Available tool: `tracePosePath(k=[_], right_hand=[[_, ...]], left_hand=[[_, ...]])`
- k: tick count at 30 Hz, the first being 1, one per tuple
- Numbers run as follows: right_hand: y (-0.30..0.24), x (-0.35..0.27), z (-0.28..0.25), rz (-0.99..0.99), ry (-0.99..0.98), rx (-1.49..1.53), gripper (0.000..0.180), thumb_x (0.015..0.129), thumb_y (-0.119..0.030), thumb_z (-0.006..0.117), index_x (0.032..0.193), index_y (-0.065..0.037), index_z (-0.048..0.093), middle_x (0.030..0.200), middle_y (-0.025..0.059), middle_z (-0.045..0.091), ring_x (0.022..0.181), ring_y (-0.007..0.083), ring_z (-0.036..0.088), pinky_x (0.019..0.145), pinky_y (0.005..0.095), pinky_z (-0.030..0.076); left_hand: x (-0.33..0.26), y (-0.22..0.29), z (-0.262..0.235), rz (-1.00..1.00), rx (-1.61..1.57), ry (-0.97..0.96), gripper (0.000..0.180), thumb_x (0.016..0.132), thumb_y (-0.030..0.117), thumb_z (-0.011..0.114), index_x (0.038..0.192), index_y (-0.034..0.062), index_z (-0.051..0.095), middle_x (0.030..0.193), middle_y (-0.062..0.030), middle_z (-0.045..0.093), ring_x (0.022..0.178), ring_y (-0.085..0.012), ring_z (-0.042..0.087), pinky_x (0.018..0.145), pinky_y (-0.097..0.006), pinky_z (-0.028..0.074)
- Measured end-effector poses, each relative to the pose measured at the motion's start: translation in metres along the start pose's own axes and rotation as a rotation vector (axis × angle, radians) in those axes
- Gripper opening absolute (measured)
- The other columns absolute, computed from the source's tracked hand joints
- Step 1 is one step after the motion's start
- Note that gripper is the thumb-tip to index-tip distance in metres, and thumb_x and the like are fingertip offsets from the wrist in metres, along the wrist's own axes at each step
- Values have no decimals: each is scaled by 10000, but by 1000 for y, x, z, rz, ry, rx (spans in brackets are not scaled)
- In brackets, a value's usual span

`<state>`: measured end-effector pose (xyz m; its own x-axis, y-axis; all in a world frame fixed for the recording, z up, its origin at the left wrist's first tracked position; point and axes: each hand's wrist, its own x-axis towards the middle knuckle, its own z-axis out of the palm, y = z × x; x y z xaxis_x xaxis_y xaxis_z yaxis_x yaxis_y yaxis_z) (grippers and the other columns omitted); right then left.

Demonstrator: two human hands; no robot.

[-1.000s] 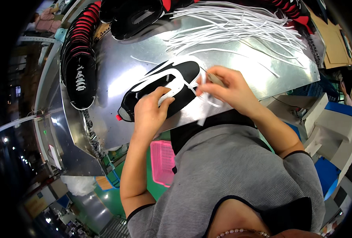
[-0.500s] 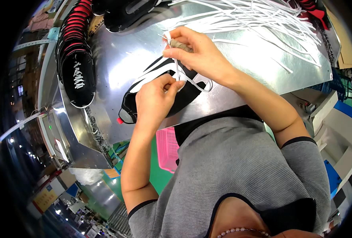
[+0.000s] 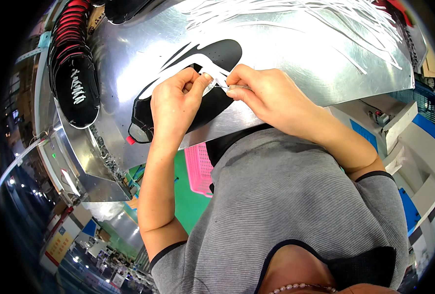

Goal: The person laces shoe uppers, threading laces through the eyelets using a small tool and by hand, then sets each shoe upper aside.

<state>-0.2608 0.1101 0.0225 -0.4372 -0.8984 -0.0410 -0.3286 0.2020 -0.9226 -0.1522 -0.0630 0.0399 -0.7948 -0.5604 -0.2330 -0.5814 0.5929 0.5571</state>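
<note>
A black shoe upper with white stripes [image 3: 212, 56] lies flat on the shiny metal table [image 3: 286, 59]. My left hand [image 3: 176, 100] rests on the middle of the upper and pinches a white lace [image 3: 218, 77] at its thumb and fingertips. My right hand [image 3: 269, 95] meets it from the right, pinching the same lace with a small grey tool or lace tip between its fingers. Both hands sit over the shoe's lacing area, hiding it.
A heap of loose white laces [image 3: 296, 14] covers the far side of the table. A row of black and red shoe uppers [image 3: 73, 63] is stacked at the left. A pink basket [image 3: 200, 169] stands below the table edge on a green floor.
The right hand came down from the far side of the shoe to meet the left hand over the lacing area. The view shifted closer; the shoe stayed flat.
</note>
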Motion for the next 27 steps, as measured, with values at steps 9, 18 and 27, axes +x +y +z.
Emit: tracePosePath(k=[9, 18, 27], right_hand=[[1, 18, -5, -24, -46, -228, 200, 889, -141, 636, 934, 28, 541, 739, 182, 657, 733, 371, 658, 642, 452, 511], [-9, 29, 3, 142, -205, -376, 393, 833, -170, 577, 1128, 90, 577, 827, 197, 703, 799, 346, 704, 648, 463, 556], [-7, 30, 37, -169, 3, -743, 531, 667, -159, 735, 1087, 130, 587, 903, 163, 659, 753, 292, 693, 580, 386, 515]], left_hand=[[-3, 2, -8, 64, -228, -151, 156, 829, 143, 728, 872, 2, 679, 630, -92, 566, 550, -200, 534, 578, -330, 452], [-11, -1, 14, 424, -2, 8, 239, 878, 91, 639, 1089, -20, 655, 885, -182, 643, 808, -360, 635, 706, -389, 492], [-25, 0, 12, 432, -95, -137, 249, 869, 52, 600, 1087, -66, 612, 938, -186, 659, 815, -276, 645, 754, -331, 488]])
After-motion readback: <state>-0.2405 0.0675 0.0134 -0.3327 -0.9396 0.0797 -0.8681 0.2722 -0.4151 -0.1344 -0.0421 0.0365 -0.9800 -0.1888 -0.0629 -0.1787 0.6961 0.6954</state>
